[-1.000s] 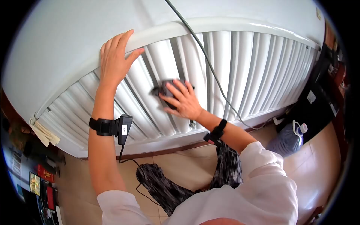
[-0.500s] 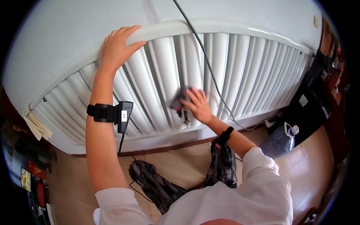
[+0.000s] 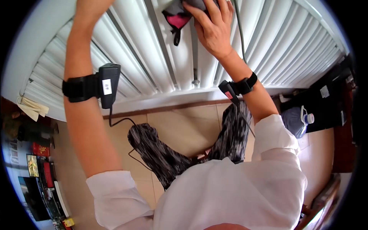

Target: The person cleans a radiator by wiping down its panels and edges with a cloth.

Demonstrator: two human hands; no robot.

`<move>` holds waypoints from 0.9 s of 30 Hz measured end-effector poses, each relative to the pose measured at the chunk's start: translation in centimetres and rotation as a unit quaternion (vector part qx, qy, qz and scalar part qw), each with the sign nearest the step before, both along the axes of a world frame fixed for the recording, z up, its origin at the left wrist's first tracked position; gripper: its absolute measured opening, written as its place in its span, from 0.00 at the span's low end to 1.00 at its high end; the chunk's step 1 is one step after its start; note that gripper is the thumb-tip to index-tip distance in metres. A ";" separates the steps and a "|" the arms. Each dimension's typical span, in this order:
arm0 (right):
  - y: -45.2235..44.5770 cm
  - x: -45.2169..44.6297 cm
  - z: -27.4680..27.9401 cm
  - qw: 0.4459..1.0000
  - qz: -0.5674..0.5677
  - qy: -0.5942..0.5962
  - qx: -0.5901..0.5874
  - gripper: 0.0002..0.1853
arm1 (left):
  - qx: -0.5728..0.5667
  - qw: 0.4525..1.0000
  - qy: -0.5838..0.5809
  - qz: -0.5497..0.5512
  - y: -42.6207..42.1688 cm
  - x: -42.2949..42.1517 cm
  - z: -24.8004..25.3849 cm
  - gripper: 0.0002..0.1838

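Observation:
A white radiator (image 3: 136,46) with tall rounded columns fills the upper part of the view. My right hand (image 3: 215,36) presses a dark grey cloth (image 3: 175,8) against the columns near the top edge, fingers bent over it. Pink shows on the cloth's underside, and a small black loop hangs from its corner. At the upper left, my left hand (image 3: 92,7) is mostly cut off by the frame, so its fingers are hidden. Black straps with small boxes are on both forearms.
A dark cable (image 3: 240,34) runs down the radiator beside my right hand. A large water bottle (image 3: 294,122) stands at the right by a black cabinet (image 3: 322,111). A pale cloth (image 3: 33,108) hangs at the radiator's left end. My knees are below on the tiled floor (image 3: 176,128).
The view has tipped down, so the radiator's top rail has left the frame. My right hand has slid the cloth higher up the columns. My left hand's fingers are now out of sight.

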State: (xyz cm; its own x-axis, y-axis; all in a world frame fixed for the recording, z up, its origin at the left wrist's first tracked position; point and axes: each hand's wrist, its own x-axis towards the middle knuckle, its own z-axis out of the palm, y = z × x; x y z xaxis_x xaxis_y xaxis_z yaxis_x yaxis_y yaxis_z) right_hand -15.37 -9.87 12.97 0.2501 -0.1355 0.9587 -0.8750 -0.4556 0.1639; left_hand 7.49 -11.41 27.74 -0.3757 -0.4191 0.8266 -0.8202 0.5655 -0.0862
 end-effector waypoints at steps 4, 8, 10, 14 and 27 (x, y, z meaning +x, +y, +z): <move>-0.9 -1.2 -8.5 0.999 0.000 0.041 0.009 0.23 | -0.073 0.996 -0.028 -0.039 -0.9 0.5 -0.6 0.25; 0.6 -1.5 -15.6 0.992 -0.006 0.071 0.104 0.23 | -0.009 0.998 0.003 -0.066 -0.7 0.3 -0.2 0.24; 1.5 -1.8 -18.5 0.982 -0.010 0.093 0.162 0.22 | -0.016 0.997 0.019 -0.077 -0.6 0.3 -0.1 0.24; 3.1 -2.8 -22.7 0.950 0.017 0.154 0.272 0.18 | -0.030 0.999 0.001 -0.038 -0.9 0.5 0.0 0.25; -1.6 1.8 1.0 0.974 0.043 0.215 0.053 0.27 | -0.053 0.996 -0.018 -0.075 -2.7 1.5 0.1 0.20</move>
